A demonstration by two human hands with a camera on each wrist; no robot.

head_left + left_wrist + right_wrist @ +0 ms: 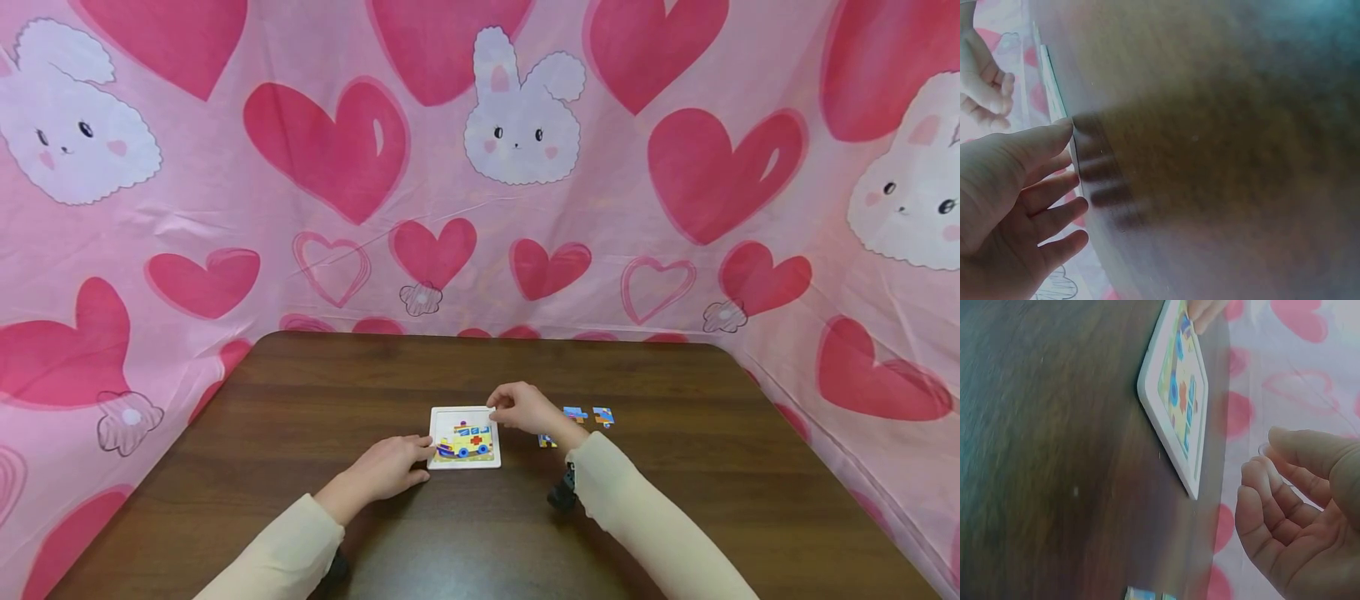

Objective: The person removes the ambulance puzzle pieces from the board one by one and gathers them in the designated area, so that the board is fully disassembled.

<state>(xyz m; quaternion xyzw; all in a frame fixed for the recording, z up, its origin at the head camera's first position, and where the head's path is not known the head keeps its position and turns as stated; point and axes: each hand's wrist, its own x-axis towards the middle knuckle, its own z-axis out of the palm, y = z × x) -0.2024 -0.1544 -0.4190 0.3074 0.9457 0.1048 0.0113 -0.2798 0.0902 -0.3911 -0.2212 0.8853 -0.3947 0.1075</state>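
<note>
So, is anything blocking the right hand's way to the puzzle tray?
Nothing visible is. The right hand hovers at the far right corner of the puzzle tray; the left hand is at the left edge, the loose pieces off right.

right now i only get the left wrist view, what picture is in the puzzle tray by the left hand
Observer: The white puzzle tray holds a yellow ambulance with a red cross.
Operator: anything lying off to its right
Observer: Yes, at least three loose puzzle pieces show on the table there.
Operator: and what's near its far right corner
Observer: The right hand; in the head view its fingers are by that corner.
</note>
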